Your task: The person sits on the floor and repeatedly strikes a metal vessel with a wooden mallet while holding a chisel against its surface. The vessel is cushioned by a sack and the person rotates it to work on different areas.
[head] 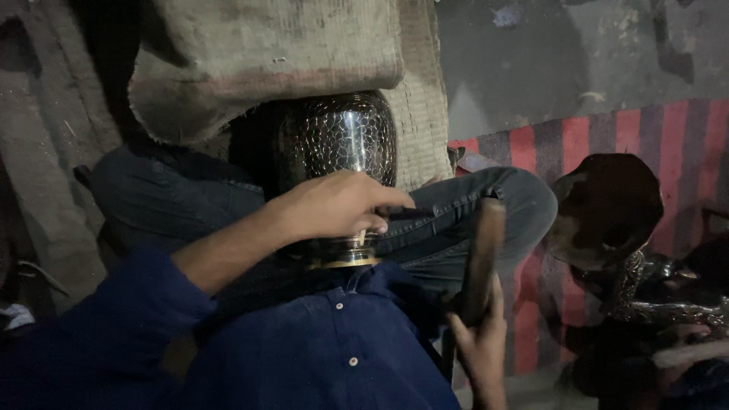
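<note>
The left hand [334, 203] pinched a dark punch [406, 213] against the crackle-patterned metal vase [338, 144]; at four o'clock, the right hand [480, 345] gripped a wooden mallet [480, 262]. Engraving seemed underway; a square strike looked due.

A coarse burlap sack [266, 53] hangs at the top of the view. Right of it and lower lies a red-and-grey striped mat [607, 137], bearing dark ornate metal pieces [653, 292]. Grey concrete floor [547, 61] lies above the mat.

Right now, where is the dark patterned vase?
The vase lies centre-frame on the person's lap, under the burlap cloth, with the left hand resting on it near its base.
</note>
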